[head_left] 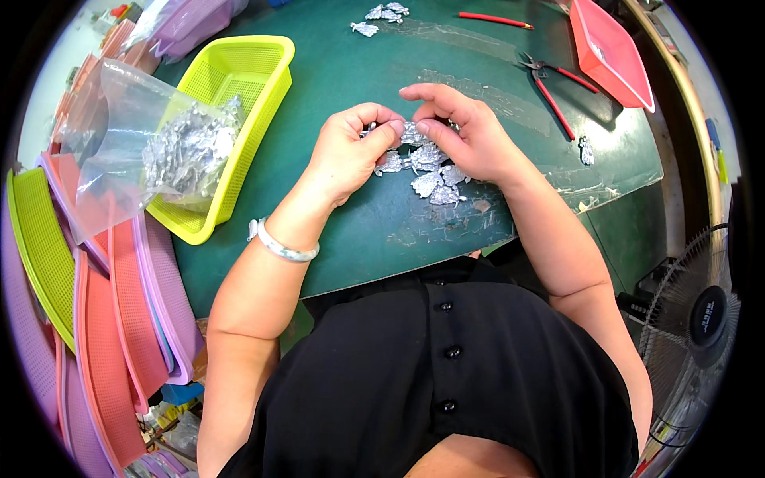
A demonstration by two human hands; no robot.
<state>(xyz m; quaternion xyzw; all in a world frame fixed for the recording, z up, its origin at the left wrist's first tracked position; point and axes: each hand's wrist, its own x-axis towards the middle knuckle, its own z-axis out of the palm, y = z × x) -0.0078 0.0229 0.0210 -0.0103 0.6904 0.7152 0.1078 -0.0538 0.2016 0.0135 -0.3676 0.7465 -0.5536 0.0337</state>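
Note:
Both hands are close together over the green table (358,255). My left hand (347,151) pinches the left end of a small silvery cast-metal piece (411,134) between thumb and fingers. At its other end my right hand (476,142) is closed, thumb against the piece and index finger curved above it. Right below the fingers lies a loose pile of similar silvery metal pieces (428,157), flat and irregular in outline. The hands partly cover the held piece and the pile, so its exact shape cannot be made out.
On the left, a lime-green basket (283,76) bears a clear bag of silvery pieces (191,151); stacked baskets (107,350) stand beside the table. Red-handled pliers (550,99), a red rod (496,20) and a pink tray (610,76) lie right. A fan (705,315) stands lower right.

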